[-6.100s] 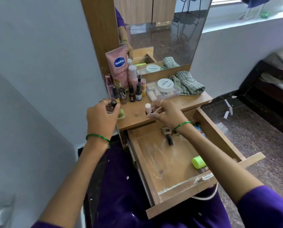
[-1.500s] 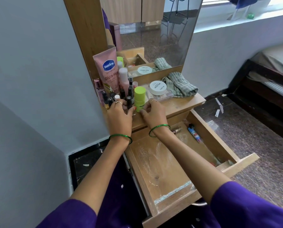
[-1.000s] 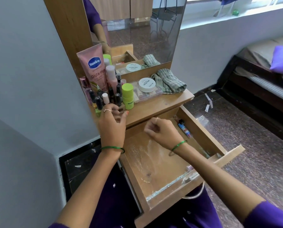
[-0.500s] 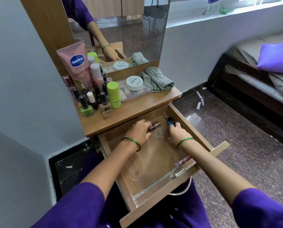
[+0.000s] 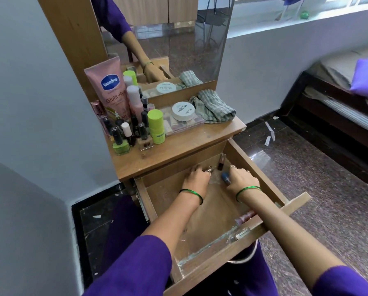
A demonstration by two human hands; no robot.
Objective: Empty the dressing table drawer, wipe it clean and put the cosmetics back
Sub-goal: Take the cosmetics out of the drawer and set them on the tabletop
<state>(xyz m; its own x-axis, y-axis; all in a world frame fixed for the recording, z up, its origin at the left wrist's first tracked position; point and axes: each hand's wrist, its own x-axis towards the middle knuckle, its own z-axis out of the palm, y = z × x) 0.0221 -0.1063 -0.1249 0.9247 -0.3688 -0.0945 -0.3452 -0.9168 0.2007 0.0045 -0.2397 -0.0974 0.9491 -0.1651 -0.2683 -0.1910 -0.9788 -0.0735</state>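
The wooden drawer (image 5: 202, 265) is pulled out, and its dusty floor is mostly bare. Both my hands reach to its far end. My right hand (image 5: 241, 180) grips a small blue tube (image 5: 225, 178). My left hand (image 5: 197, 180) lies knuckles up with its fingers curled down; whether it holds anything is hidden. A small dark bottle (image 5: 221, 164) stands in the far corner between my hands. A pink tube (image 5: 245, 217) lies at the front right, partly under my right forearm.
On the tabletop (image 5: 178, 150) stand a pink Vaseline tube (image 5: 112, 90), a green stick (image 5: 156, 127), several nail polish bottles (image 5: 123, 137), a white jar (image 5: 183, 111) on a clear box, and a checked cloth (image 5: 213, 106). A bed (image 5: 339, 99) stands to the right.
My hands left the bottles on the tabletop and went down into the drawer's far end. My right hand has taken hold of the blue tube. The small dark bottle now stands in the corner.
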